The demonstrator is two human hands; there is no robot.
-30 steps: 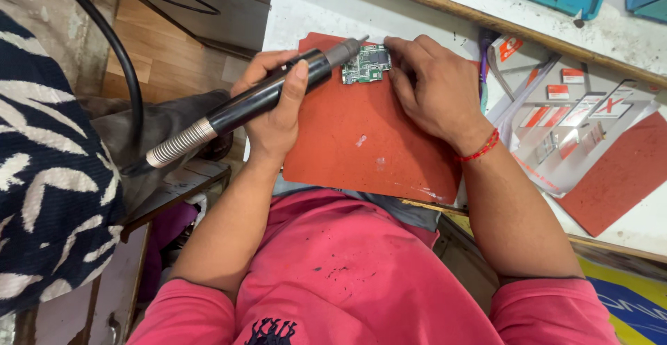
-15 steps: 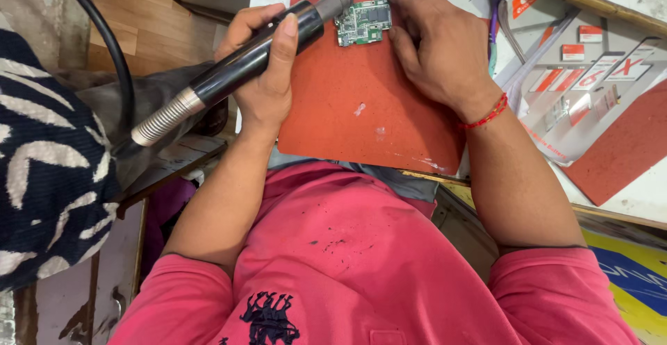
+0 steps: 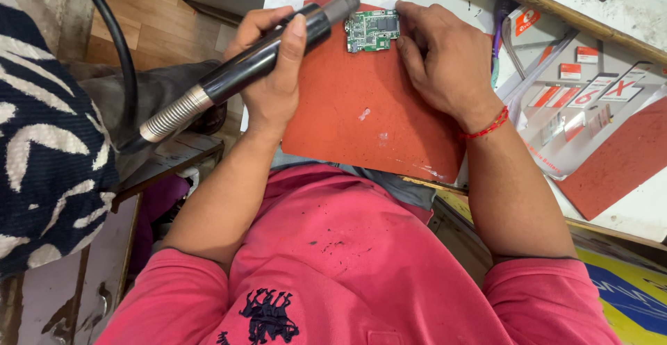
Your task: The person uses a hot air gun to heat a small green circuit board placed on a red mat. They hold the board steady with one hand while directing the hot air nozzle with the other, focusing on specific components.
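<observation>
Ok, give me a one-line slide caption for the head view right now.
Left hand grips a black rotary handpiece beside a green circuit board steadied by the right hand on a red mat.
</observation>
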